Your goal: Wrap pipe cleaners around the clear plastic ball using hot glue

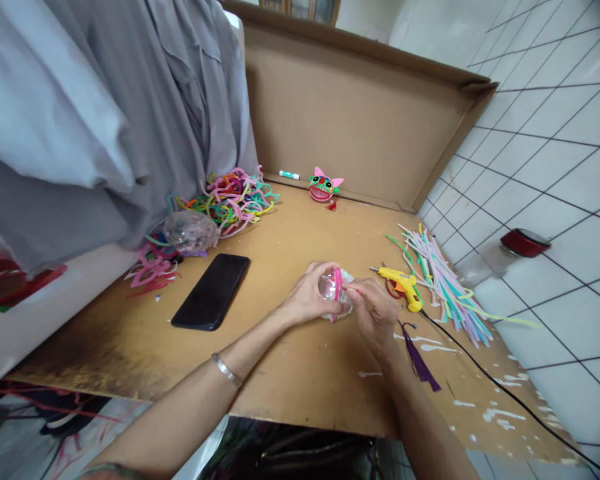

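Note:
My left hand (307, 293) curls round a clear plastic ball (326, 287), gripping it from the left, just above the tabletop. Pale fuzzy trim covers the ball's right part, and a pink pipe cleaner (338, 283) runs round it as a band. At the ball's right side my right hand (375, 310) pinches the pink pipe cleaner with thumb and forefinger; its other fingers are curled in. Right of that hand lies a yellow glue gun (403, 285), its nozzle pointing left. A purple tassel (420, 360) rests below the glue gun.
A black phone (211, 291) lies left. Behind it are a crumpled clear ball (190, 231) and tangled pipe cleaners (240, 200). Straight pipe cleaners (445, 283) lie right, near a jar (505, 257). A decorated animal head (324, 187) and glue stick (289, 175) stand by the cardboard (350, 113). The cord (485, 373) trails right.

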